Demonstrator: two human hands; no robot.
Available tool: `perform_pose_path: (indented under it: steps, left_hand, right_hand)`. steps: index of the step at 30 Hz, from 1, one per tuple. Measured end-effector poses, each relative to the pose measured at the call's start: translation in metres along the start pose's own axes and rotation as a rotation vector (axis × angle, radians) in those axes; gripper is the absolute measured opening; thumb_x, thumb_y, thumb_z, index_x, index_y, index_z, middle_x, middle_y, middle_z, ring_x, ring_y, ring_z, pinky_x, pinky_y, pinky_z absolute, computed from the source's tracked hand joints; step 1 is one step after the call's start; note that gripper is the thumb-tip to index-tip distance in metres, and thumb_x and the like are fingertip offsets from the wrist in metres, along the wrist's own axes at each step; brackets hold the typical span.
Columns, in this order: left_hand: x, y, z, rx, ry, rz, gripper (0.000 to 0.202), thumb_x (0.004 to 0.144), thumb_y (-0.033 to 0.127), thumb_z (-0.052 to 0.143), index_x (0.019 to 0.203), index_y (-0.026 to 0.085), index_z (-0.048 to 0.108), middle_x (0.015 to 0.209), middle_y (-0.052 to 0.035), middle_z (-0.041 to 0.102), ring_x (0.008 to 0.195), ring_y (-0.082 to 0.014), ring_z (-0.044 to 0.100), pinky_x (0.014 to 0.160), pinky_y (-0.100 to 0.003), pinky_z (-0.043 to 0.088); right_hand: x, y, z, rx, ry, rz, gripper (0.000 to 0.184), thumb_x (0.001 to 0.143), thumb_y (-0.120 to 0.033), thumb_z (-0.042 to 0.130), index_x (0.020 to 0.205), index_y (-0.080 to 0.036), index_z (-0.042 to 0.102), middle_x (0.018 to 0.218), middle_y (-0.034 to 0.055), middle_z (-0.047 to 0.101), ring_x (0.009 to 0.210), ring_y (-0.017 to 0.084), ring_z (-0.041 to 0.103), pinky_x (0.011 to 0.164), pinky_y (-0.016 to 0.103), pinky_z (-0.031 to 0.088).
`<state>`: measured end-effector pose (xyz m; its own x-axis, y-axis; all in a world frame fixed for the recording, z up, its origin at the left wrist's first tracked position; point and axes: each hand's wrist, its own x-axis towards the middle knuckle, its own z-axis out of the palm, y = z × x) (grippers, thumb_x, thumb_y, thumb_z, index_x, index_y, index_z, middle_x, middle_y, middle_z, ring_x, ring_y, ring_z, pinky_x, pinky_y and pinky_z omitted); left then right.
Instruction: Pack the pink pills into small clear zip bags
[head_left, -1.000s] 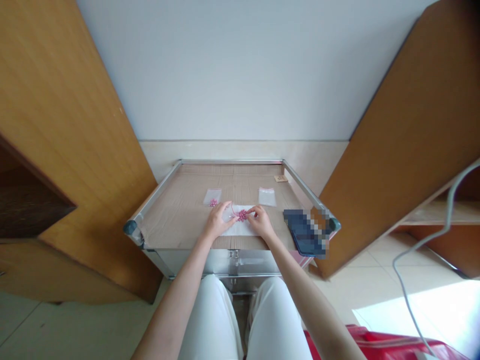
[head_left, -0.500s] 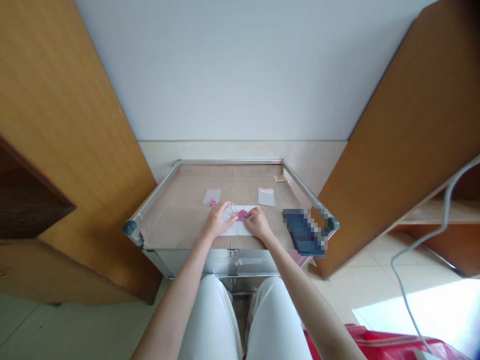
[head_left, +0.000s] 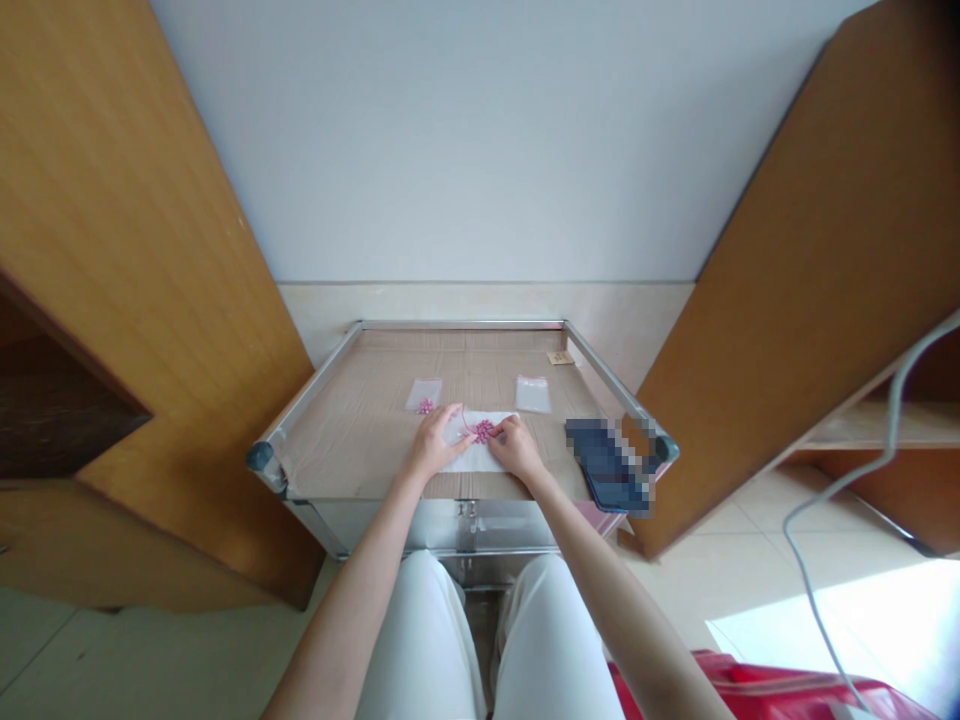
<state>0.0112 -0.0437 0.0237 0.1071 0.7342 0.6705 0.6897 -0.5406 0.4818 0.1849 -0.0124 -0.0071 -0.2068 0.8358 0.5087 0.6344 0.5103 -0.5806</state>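
A cluster of pink beads (head_left: 484, 431) lies on a white sheet (head_left: 480, 460) near the front edge of the cardboard-covered top. My left hand (head_left: 435, 440) rests on the sheet's left side, thumb and index finger apart, the thumb tip touching the beads' left edge. Between that index finger and the cluster curves a thin pink cord (head_left: 465, 418). At the cluster's right edge, my right hand (head_left: 517, 448) pinches with thumb and forefinger; what exactly sits between the fingertips is too small to make out. Just beyond my left hand, a small clear bag (head_left: 425, 392) has pink beads (head_left: 426, 406) at its lower end.
Another clear zip bag (head_left: 532, 394) lies farther right. A dark, partly blurred flat object (head_left: 611, 470) lies at the right front corner. A metal frame (head_left: 463, 324) borders the top, with a tan tag (head_left: 560, 357) at the back. Wooden cabinets flank both sides.
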Motion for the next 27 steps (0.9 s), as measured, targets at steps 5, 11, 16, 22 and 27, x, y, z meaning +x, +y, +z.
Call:
perform_pose_path:
  steps: [5,11,16,22,27]
  left_hand:
    - [0.000,0.000,0.000,0.006,-0.004,-0.007,0.044,0.067,0.035,0.059,0.107,0.021,0.045,0.100,-0.0061,0.055,0.094,-0.0178,0.052,0.084,-0.034,0.041]
    - [-0.001,-0.001,0.001,0.005,0.005,-0.001,0.046,0.066,0.034,0.060,0.107,0.020,0.045,0.100,-0.0058,0.055,0.093,-0.0174,0.052,0.084,-0.033,0.041]
    - [-0.001,-0.002,0.001,-0.011,-0.019,-0.013,0.046,0.066,0.035,0.060,0.107,0.021,0.044,0.100,-0.0055,0.055,0.093,-0.0171,0.052,0.083,-0.032,0.041]
    - [0.000,-0.003,0.001,0.007,-0.025,-0.009,0.044,0.067,0.032,0.060,0.107,0.022,0.045,0.101,-0.0059,0.055,0.095,-0.0176,0.051,0.083,-0.033,0.041]
    - [0.000,-0.004,0.002,0.004,-0.029,-0.002,0.045,0.066,0.030,0.060,0.107,0.021,0.045,0.102,-0.0059,0.055,0.095,-0.0176,0.051,0.084,-0.033,0.041]
  right_hand:
    - [0.000,-0.001,-0.001,0.039,0.019,0.018,0.006,0.066,-0.020,0.052,0.063,-0.016,0.055,0.072,0.0043,0.053,0.070,0.015,0.050,0.067,0.026,0.038]
    - [0.006,-0.006,-0.008,0.183,0.071,0.111,0.010,0.066,-0.025,0.053,0.063,-0.016,0.057,0.068,0.0025,0.053,0.064,0.013,0.048,0.062,0.025,0.038]
    - [0.019,-0.019,-0.011,0.355,0.097,0.144,0.014,0.067,-0.028,0.052,0.068,-0.016,0.060,0.069,0.0023,0.056,0.063,0.012,0.048,0.063,0.024,0.038]
    - [0.030,-0.039,-0.005,0.439,0.028,0.121,0.014,0.066,-0.028,0.054,0.068,-0.016,0.061,0.071,0.0021,0.057,0.061,0.011,0.048,0.059,0.023,0.039]
    - [0.030,-0.042,-0.002,0.415,-0.008,0.077,0.012,0.066,-0.026,0.055,0.069,-0.016,0.061,0.072,0.0024,0.057,0.062,0.011,0.047,0.061,0.023,0.039]
